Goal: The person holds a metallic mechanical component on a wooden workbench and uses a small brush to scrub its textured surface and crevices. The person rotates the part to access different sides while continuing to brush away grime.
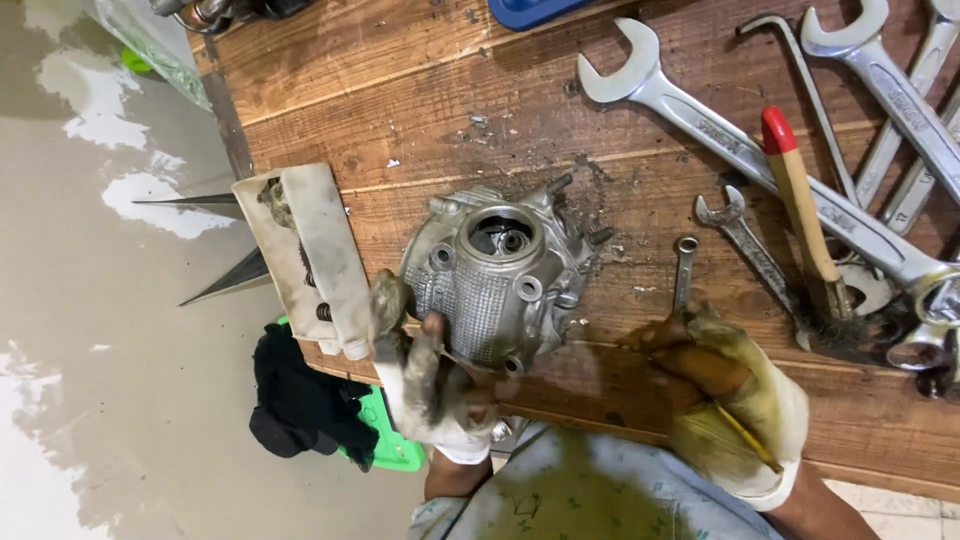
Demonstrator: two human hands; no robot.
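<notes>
I look down on a wooden surface (420, 90) with a grey metal engine cylinder head (500, 275) lying near its front edge. The casting has fins on its side, a round opening in the middle and some studs standing out at the upper right.

My left hand (425, 385) wears a dirty, worn glove with bare fingertips showing. It rests at the lower left rim of the cylinder head, and one finger touches the casting there. The fingers are bent loosely and I do not see them closed around anything, so this grip is open.

My right hand (725, 390) wears a yellowish stained glove and lies on the surface to the right of the cylinder head, a little apart from it. The fingers are curled, and a thin yellow stick-like thing (748, 438) shows at the palm, but I cannot tell if the hand really holds it.

Just left of the cylinder head a flat whitish squeezed tube (310, 255) lies at the edge of the surface. Just above the right hand I see a small ring spanner (683, 268) and a small open-end spanner (750, 250). Further right are a brush with a wooden handle and red tip (800, 200) and a large combination spanner (740, 150). Below the surface, on the floor, there is a black cloth (300, 395) over a green object (390, 440).
</notes>
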